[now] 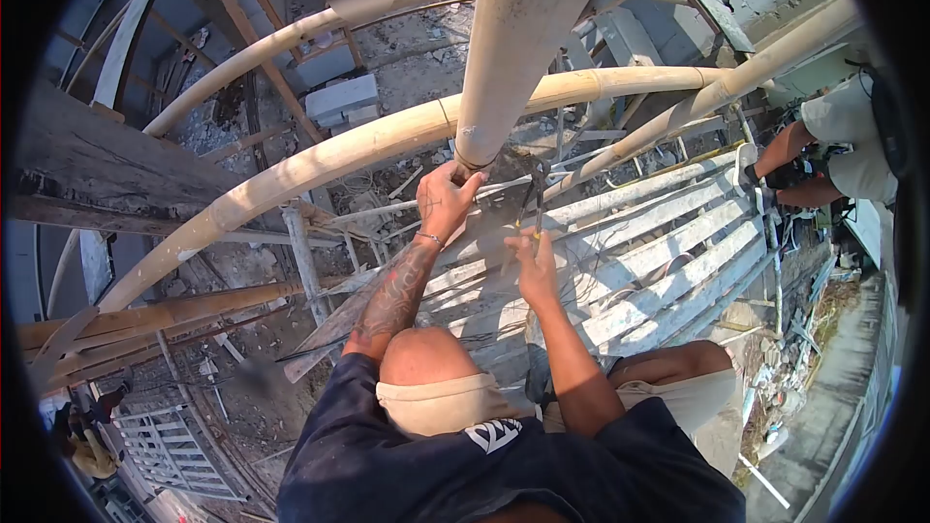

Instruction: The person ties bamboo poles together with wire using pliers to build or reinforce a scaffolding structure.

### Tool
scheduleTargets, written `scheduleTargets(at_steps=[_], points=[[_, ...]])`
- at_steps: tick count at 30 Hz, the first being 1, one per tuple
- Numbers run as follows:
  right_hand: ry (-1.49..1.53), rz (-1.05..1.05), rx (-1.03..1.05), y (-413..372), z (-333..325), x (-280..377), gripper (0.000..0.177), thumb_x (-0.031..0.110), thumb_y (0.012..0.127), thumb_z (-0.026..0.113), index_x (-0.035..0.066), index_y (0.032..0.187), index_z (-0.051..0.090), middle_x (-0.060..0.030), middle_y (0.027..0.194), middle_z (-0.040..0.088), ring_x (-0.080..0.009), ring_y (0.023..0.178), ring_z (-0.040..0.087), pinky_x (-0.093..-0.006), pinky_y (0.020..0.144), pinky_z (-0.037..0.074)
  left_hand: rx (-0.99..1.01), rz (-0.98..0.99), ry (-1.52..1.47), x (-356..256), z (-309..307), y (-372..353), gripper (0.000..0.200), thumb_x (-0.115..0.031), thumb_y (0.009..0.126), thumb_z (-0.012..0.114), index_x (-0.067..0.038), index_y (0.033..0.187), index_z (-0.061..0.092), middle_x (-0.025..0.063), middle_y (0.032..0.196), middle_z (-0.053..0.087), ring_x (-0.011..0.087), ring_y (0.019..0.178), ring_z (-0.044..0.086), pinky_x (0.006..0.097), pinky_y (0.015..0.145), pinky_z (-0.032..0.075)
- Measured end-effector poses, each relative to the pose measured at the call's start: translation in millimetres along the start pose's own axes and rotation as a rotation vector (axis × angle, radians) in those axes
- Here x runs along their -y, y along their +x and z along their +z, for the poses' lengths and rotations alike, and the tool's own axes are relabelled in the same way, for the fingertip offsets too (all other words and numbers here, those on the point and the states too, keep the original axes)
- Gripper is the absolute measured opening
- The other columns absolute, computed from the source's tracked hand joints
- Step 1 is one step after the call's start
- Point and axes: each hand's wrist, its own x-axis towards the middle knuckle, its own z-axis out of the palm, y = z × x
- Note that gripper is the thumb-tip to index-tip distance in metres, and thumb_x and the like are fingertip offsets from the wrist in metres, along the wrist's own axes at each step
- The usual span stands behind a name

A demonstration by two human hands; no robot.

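While a pale grey concrete block (341, 97) lies on rubble-strewn ground (417, 50) left of the thick tan bamboo pole (518, 48), the left hand (449, 196) sets curled fingers against that pole's lower end, though whether they pinch anything I cannot tell. Just right of the pole's end, the right hand (532, 266) is closed around black, yellow-marked pliers (540, 179). Further right of the pole spreads a white-splattered slatted platform (697, 230), another person's legs (787, 150) at its edge.
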Motion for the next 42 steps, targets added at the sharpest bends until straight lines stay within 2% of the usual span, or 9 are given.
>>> scheduleTargets(at_steps=[8, 11, 13, 19, 22, 25, 28, 34, 42], points=[[0.192, -0.008, -0.146, -1, -49, 75, 0.035, 0.032, 0.098, 0.037, 0.0, 0.111, 0.042, -0.0094, 0.097, 0.064, -0.0156, 0.093, 0.06, -0.0288, 0.078, 0.047, -0.179, 0.41, 0.304, 11, 0, 7, 0.022, -0.018, 0.066, 0.075, -0.005, 0.07, 0.058, 0.0063, 0.068, 0.059, 0.0247, 0.063, 0.058, 0.0357, 0.062, 0.044], [0.358, -0.043, -0.2, -18, -101, 136, 0.029, 0.03, 0.098, 0.04, 0.005, 0.112, 0.039, -0.0105, 0.094, 0.063, -0.0176, 0.093, 0.061, -0.027, 0.074, 0.045, -0.15, 0.346, 0.242, 15, 1, 7, 0.024, -0.021, 0.066, 0.075, -0.004, 0.069, 0.058, 0.007, 0.069, 0.059, 0.0249, 0.064, 0.058, 0.0359, 0.061, 0.044], [0.304, -0.147, -0.24, -34, -146, 180, 0.022, 0.022, 0.098, 0.041, 0.007, 0.114, 0.041, -0.0046, 0.082, 0.056, -0.0157, 0.084, 0.06, -0.0252, 0.07, 0.044, 0.019, 0.141, 0.262, 2, -12, 5, 0.031, -0.029, 0.07, 0.075, -0.003, 0.071, 0.059, 0.0096, 0.072, 0.061, 0.0264, 0.067, 0.059, 0.0366, 0.062, 0.045], [-0.311, -0.13, -0.619, -61, -255, 239, 0.031, 0.026, 0.094, 0.05, 0.005, 0.116, 0.044, -0.0021, 0.076, 0.05, -0.0078, 0.067, 0.046, -0.0222, 0.061, 0.035, 0.338, 0.321, 0.211, -2, -50, -50, 0.033, -0.028, 0.073, 0.072, 0.002, 0.081, 0.061, 0.0148, 0.078, 0.06, 0.0304, 0.074, 0.059, 0.0358, 0.068, 0.046], [-0.648, 0.052, -0.623, -53, -272, 171, 0.042, 0.027, 0.092, 0.051, 0.001, 0.123, 0.041, -0.0026, 0.07, 0.048, -0.0093, 0.064, 0.045, -0.0232, 0.062, 0.036, 0.435, 0.186, 0.122, -11, -64, -78, 0.024, -0.021, 0.079, 0.067, 0.002, 0.082, 0.06, 0.0143, 0.08, 0.061, 0.028, 0.075, 0.059, 0.0332, 0.07, 0.046], [-1.034, 0.06, -0.465, -57, -294, 24, 0.037, 0.02, 0.09, 0.047, -0.003, 0.119, 0.049, -0.0278, 0.092, 0.053, -0.0425, 0.09, 0.051, -0.0447, 0.08, 0.04, 0.264, 0.189, 0.038, -13, -74, -98, 0.017, -0.016, 0.08, 0.065, 0.001, 0.083, 0.061, 0.0142, 0.085, 0.061, 0.0299, 0.081, 0.059, 0.0359, 0.074, 0.046], [-0.976, 0.337, -0.471, -76, -274, -92, 0.043, 0.028, 0.086, 0.056, 0.0, 0.118, 0.05, -0.0289, 0.104, 0.048, -0.0435, 0.098, 0.051, -0.0466, 0.084, 0.041, 0.063, 0.154, 0.105, 5, -98, -113, 0.011, -0.009, 0.083, 0.06, 0.002, 0.085, 0.061, 0.013, 0.087, 0.062, 0.026, 0.08, 0.06, 0.0337, 0.075, 0.046], [-1.083, 0.307, -0.342, -85, -234, -137, 0.046, 0.031, 0.085, 0.058, -0.001, 0.116, 0.046, -0.0297, 0.108, 0.044, -0.0433, 0.104, 0.047, -0.047, 0.088, 0.039, -0.446, 0.036, 0.355, 39, -148, -173, 0.012, -0.008, 0.081, 0.061, 0.002, 0.088, 0.059, 0.0152, 0.089, 0.06, 0.0286, 0.082, 0.058, 0.0378, 0.077, 0.046], [-1.015, 0.387, -0.15, -105, -242, -223, 0.055, 0.037, 0.083, 0.059, -0.001, 0.12, 0.043, -0.0304, 0.108, 0.044, -0.0453, 0.103, 0.045, -0.0488, 0.09, 0.038, -0.334, -0.28, 0.477, 42, -136, -262, 0.045, -0.027, 0.075, 0.073, 0.0, 0.108, 0.055, 0.0178, 0.107, 0.052, 0.0329, 0.104, 0.051, 0.0413, 0.09, 0.04]])
